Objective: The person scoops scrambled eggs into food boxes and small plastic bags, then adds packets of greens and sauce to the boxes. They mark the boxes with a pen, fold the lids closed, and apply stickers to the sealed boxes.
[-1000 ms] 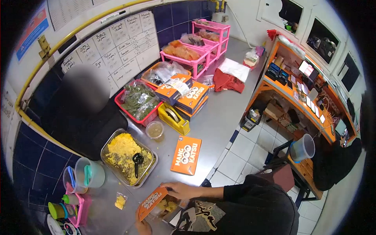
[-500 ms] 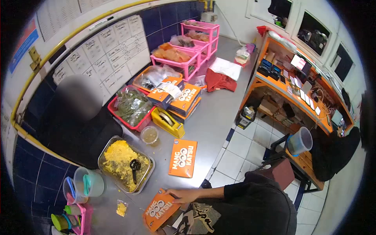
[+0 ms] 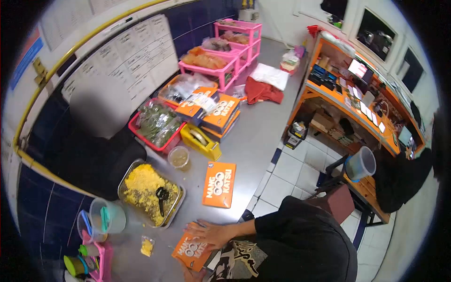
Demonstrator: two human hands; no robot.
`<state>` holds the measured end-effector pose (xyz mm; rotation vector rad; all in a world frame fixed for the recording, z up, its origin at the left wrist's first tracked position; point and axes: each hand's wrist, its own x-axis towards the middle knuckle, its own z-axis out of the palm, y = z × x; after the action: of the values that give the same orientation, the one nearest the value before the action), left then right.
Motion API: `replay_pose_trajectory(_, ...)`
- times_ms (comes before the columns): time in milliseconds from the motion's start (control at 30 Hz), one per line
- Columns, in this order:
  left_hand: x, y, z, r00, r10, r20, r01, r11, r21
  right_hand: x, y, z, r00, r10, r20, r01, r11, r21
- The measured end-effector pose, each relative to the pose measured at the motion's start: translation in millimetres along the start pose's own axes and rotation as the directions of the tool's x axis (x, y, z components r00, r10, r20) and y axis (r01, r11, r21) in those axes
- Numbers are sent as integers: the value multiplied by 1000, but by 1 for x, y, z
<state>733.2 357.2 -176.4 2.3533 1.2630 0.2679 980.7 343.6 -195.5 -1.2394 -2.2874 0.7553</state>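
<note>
An orange cardboard food box (image 3: pixel 188 251) printed "MANG KATSU" lies on the steel counter in front of my body. My right hand (image 3: pixel 206 233) rests flat across its lid, fingers spread and stretched out. At the box's lower edge, my left hand (image 3: pixel 192 273) grips its side, partly cut off by the frame. A second box of the same kind (image 3: pixel 219 185) lies flat farther up the counter, touched by neither hand. A small clear packet with yellow contents (image 3: pixel 147 246) is left of the box under my hands.
A metal tray (image 3: pixel 180 207) holds yellow crumbly food with a black scoop (image 3: pixel 162 199) in it. Behind are a lidded cup (image 3: pixel 179 158), a yellow tape dispenser (image 3: pixel 199 142), stacked boxes (image 3: pixel 221 115) and a red basket (image 3: pixel 133 129) of greens. A person in dark clothes (image 3: pixel 98 162) stands across the counter.
My right hand has gone from holding the box's upper edge to lying flat on its lid. My left hand shows more at the lower edge. The box has settled flatter.
</note>
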Motion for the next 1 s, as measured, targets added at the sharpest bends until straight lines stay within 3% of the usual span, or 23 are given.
replay_pose_trajectory(133, -5, -4, 1, 997, -65, 33, 63, 995, 76, 11, 15, -13, 971, -70, 230, 85, 995, -56)
replay_pose_trajectory(200, 14, 10, -3, 984, -80, 158, 10, 914, 405, 17, 18, -37, 932, -37, 361, 61, 997, -53)
replay_pose_trajectory(233, 20, 11, -11, 984, -105, 145, 37, 912, 409, 22, 20, -40, 926, -62, 373, 85, 995, -46)
replay_pose_trajectory(300, 23, 12, -26, 962, -9, 274, -79, 948, 309, 28, 21, -41, 934, -78, 348, 120, 988, -101)
replay_pose_trajectory(467, 32, -16, -13, 973, 105, 205, -149, 966, 210, 43, 41, -39, 917, -241, 318, 273, 960, -57)
replay_pose_trajectory(533, 30, -23, -11, 974, 105, 199, -136, 979, 148, 41, 40, -39, 927, -222, 303, 240, 971, -22)
replay_pose_trajectory(600, 29, -25, -11, 969, 126, 211, -160, 976, 151, 36, 36, -41, 897, -202, 394, 223, 975, -7)
replay_pose_trajectory(667, 27, -6, -18, 969, 82, 235, -133, 968, 211, 27, 31, -44, 926, -221, 306, 261, 961, -95)
replay_pose_trajectory(700, 27, 6, -22, 965, 62, 254, -131, 955, 266, 25, 18, -57, 900, -115, 420, 207, 961, -181)
replay_pose_trajectory(733, 30, 15, -27, 967, 49, 249, -117, 957, 266, 21, 21, -56, 895, -125, 429, 219, 960, -176)
replay_pose_trajectory(800, 35, 29, -34, 942, 83, 325, -216, 893, 396, 11, 29, -50, 967, -196, 162, 231, 942, -242)
replay_pose_trajectory(833, 33, 25, -26, 943, 78, 323, -210, 893, 398, 17, 39, -58, 995, -96, 22, 98, 987, -124)
replay_pose_trajectory(867, 30, 17, -9, 970, 99, 223, -191, 875, 444, 26, 56, -73, 995, 24, -101, -23, 1000, 12)
replay_pose_trajectory(900, 30, 15, 7, 985, 123, 120, -166, 859, 484, 14, 86, -84, 905, -171, -389, -50, 865, -499)
replay_pose_trajectory(933, 32, 18, 18, 986, 117, 119, -160, 864, 478, 4, 121, -105, 717, -98, -690, -195, 922, -334)
replay_pose_trajectory(967, 32, 24, 28, 996, 76, 36, -84, 896, 436, -4, 120, -134, 369, 435, -821, -412, 869, 275)
replay_pose_trajectory(1000, 31, 30, 34, 999, 29, -45, -10, 921, 389, -13, 141, -162, 242, 332, -912, -569, 810, 144)
